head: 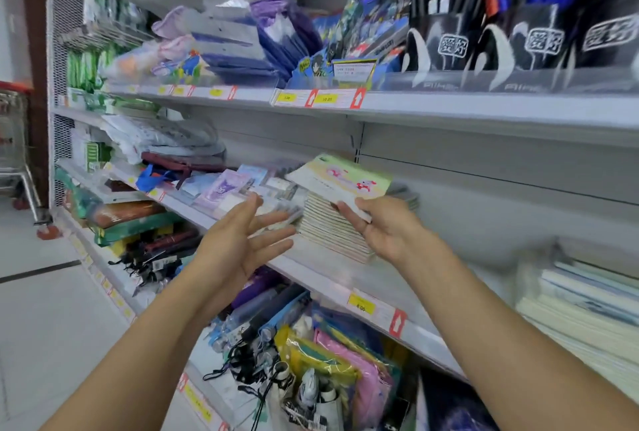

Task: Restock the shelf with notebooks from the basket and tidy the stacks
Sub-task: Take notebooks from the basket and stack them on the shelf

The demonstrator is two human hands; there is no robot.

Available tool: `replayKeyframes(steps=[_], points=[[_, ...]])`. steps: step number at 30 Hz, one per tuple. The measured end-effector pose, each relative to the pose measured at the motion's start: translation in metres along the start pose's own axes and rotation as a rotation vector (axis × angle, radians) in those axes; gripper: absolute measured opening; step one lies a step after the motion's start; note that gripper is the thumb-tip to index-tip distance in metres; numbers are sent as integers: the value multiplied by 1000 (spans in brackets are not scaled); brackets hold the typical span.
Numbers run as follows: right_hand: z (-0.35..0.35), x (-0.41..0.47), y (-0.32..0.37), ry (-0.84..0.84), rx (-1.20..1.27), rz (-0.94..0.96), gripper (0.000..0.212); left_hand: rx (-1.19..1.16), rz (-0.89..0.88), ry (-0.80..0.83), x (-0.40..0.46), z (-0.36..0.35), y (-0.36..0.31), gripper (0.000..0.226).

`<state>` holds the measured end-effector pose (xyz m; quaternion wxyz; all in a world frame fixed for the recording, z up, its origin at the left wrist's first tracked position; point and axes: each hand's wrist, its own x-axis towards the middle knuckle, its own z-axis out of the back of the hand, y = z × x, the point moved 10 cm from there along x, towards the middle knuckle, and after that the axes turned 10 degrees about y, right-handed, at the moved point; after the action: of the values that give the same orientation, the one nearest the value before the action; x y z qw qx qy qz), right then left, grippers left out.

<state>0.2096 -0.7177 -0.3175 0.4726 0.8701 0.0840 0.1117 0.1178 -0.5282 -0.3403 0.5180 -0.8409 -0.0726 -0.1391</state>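
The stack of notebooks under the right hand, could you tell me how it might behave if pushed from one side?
The stack of notebooks is tall with thin, smooth-looking covers, so its layers would probably slide and fan out rather than move together. The top notebook, pinched by the right hand, already sits askew and looks slightly bendy. The left hand is open beside it, ready to brace.

The right hand (383,226) covered the near corner of the green-and-cream notebook with a pink cartoon print (345,180), and that tilted cover hid the top of the stack of thin cream notebooks (333,228) beneath it. At three o'clock the pile of pale white and blue books (584,302) was blurred and cut off by the frame's edge. Figures on the yellow price label (361,304) on the grey metal shelf rail (425,333) were too smeared to read. At nine o'clock the wire shopping trolley (14,140) was cut by the edge. At six o'clock the dark glossy packet (453,403) ran out of frame.
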Motion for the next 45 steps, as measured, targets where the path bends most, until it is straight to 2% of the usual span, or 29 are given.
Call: replayKeyframes(steps=[1, 3, 5, 7, 10, 12, 15, 16, 20, 25, 28, 30, 32, 35, 40, 45], points=[[5, 24, 10, -28, 50, -19, 30, -19, 2, -10, 2, 0, 0, 50], [13, 62, 25, -60, -11, -67, 12, -12, 9, -25, 4, 2, 2, 52], [29, 90, 35, -102, -251, -120, 8, 21, 28, -32, 5, 4, 7, 51], [41, 102, 39, -117, -521, -178, 19, 49, 51, -24, 5, 7, 13, 47], [54, 112, 46, -190, -869, -218, 8, 84, 82, -22, 6, 13, 20, 43], [57, 119, 61, -267, -1181, -165, 15, 91, 93, -36, 7, 19, 22, 42], [39, 122, 83, -353, -1774, -24, 41, 112, 102, -53, 7, 25, 25, 39], [32, 121, 86, -369, -1868, 28, 45, 119, 107, -59, 7, 27, 26, 38], [28, 124, 81, -334, -1823, 56, 51, 135, 128, -83, 6, 33, 30, 35], [24, 129, 79, -396, -1796, 67, 44, 161, 129, -114, 1, 42, 29, 30], [36, 125, 76, -484, -1861, -68, 46, 198, 139, -130, -4, 51, 27, 29], [44, 126, 71, -415, -1813, -121, 39, 204, 140, -135, -7, 57, 26, 29], [46, 127, 73, -385, -1788, -78, 31, 209, 139, -140, -9, 62, 24, 29], [40, 118, 79, -413, -1903, 25, 22, 226, 149, -146, -13, 63, 23, 29], [23, 118, 73, -307, -2074, 85, 20, 239, 177, -161, -18, 65, 28, 29], [30, 122, 83, -305, -1926, 4, 27, 234, 191, -186, -18, 70, 31, 30]])
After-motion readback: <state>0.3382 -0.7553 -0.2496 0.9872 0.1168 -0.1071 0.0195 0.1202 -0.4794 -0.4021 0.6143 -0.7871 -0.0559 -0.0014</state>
